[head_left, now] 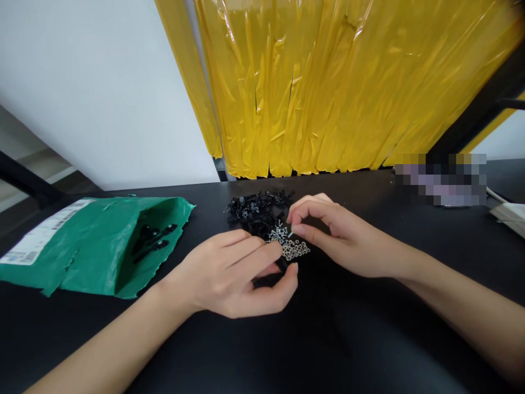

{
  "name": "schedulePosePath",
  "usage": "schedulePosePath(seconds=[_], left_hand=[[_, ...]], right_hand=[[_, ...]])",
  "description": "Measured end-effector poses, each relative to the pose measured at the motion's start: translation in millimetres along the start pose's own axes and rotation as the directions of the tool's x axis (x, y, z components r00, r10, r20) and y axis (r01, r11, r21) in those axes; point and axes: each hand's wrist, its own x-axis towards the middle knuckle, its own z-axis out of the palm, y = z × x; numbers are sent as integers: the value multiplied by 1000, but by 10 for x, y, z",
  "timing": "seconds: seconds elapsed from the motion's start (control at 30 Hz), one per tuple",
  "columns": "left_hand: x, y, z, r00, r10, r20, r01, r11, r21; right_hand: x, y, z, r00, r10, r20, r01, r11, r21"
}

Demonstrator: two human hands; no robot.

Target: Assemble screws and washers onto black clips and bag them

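Observation:
My left hand (241, 273) is curled in front of the hardware, with its fingers closed around a small black part (282, 265) that they mostly hide. The thumb and index finger of my right hand (324, 224) pinch a small silver screw (291, 234). Between my hands lies a pile of silver screws (279, 232). Beside it, nearer to me, spreads a cluster of metal nuts (297, 250). Behind them is a heap of small black plastic parts (254, 209), partly covered by my left hand.
On the left of the black table (328, 339) lies a torn green mailing bag (90, 246), its mouth facing right with black pieces (153, 241) inside. Yellow plastic film (287, 98) and a white panel (102, 93) stand behind the table. A blurred item (443, 183) lies at the back right.

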Motion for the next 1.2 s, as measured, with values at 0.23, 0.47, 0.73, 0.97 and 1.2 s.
schedulePosePath(seconds=[0.23,0.47,0.73,0.97,1.2], left_hand=[[4,-21,-12,997,63,33,-64,997,45],[-12,-12,10,999,22,37,-22,1000,5],[20,-15,-7,996,76,48,-79,996,49],[2,31,8,995,-99,19,100,993,-60],[-108,-9,45,950,-310,31,296,870,-394]], right_hand=[[-92,-188,5,994,-91,56,92,996,-14],[-101,-167,-4,991,-100,85,106,992,-65],[-109,-177,9,987,-106,121,114,992,-62],[-104,-167,15,993,-45,107,39,997,59],[-65,-161,61,999,3,38,-15,946,324]])
